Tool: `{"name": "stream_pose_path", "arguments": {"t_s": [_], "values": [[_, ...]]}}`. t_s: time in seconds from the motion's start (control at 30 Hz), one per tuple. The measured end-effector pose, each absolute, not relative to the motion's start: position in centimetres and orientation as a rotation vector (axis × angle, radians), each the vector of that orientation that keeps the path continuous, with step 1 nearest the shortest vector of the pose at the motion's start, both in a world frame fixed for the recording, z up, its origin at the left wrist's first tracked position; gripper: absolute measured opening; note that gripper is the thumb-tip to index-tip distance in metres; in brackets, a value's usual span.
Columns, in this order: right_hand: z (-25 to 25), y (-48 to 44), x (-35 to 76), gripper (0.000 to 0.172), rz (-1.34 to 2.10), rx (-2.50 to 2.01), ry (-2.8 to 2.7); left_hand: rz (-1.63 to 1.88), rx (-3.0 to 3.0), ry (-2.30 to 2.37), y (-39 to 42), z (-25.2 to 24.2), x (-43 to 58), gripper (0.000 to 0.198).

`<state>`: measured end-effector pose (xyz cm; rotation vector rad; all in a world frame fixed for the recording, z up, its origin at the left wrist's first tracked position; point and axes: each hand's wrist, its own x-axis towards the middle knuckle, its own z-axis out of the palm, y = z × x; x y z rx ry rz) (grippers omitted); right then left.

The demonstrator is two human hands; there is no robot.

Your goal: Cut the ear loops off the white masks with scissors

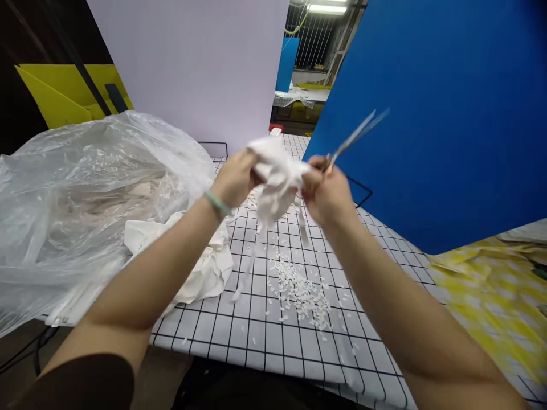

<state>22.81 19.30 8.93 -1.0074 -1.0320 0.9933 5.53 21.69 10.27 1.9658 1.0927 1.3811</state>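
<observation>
A white cloth piece (273,176), blurred by motion, hangs in the air above the table with thin strips trailing from it. My left hand (237,177), a pale green band on its wrist, is closed on the cloth's left side. On the right side my right hand (328,191) is closed around a pair of scissors (352,136), whose blades point up and away to the right. Its fingers also touch the cloth's edge. Below lies a scatter of small white snippets (301,293). More white cloth (209,273) lies crumpled under my left forearm.
A large clear plastic bag (94,171) with pale cloth inside fills the left. The table (239,336) has a black-and-white grid cover. A pale lilac panel (192,68) and a blue panel (436,114) stand behind. Yellow-and-white checked fabric (482,290) lies at right.
</observation>
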Motion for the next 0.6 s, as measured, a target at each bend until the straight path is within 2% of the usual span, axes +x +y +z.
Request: {"name": "stream_pose_path", "arguments": {"t_s": [0.07, 0.13, 0.17, 0.23, 0.27, 0.33, 0.4, 0.5, 0.6], "values": [[11.0, 24.4, 24.0, 0.015, 0.796, -1.083, -1.188, 1.260, 1.856, 1.000, 25.2, 12.0, 7.1, 0.026], [10.9, 27.2, 25.1, 0.007, 0.546, -1.275, -1.292, 1.222, 1.761, 0.994, 26.4, 11.7, 7.1, 0.032], [10.0, 27.5, 25.4, 0.007, 0.412, -1.352, -1.328, 1.211, 1.763, 1.016, 25.9, 10.8, 6.4, 0.034], [6.6, 26.0, 25.4, 0.019, 0.316, -1.431, -1.400, 1.179, 1.887, 1.108, 23.1, 7.8, 4.1, 0.028], [4.5, 24.4, 25.0, 0.021, 0.406, -1.449, -1.415, 1.130, 1.971, 1.173, 21.0, 6.0, 2.6, 0.023], [0.0, 20.4, 23.3, 0.014, 0.912, -1.484, -1.461, 1.110, 2.144, 1.326, 16.4, 2.3, -0.3, 0.015], [-3.7, 16.4, 20.6, 0.016, 1.130, -1.465, -1.524, 1.132, 2.271, 1.464, 12.2, -0.8, -2.8, 0.016], [-7.0, 12.8, 16.0, 0.033, 1.220, -1.406, -1.570, 0.979, 2.418, 1.550, 7.8, -3.9, -4.9, 0.019], [-7.9, 13.0, 12.4, 0.040, 1.103, -1.372, -1.508, 0.730, 2.573, 1.578, 5.6, -5.5, -5.1, 0.019]]}}
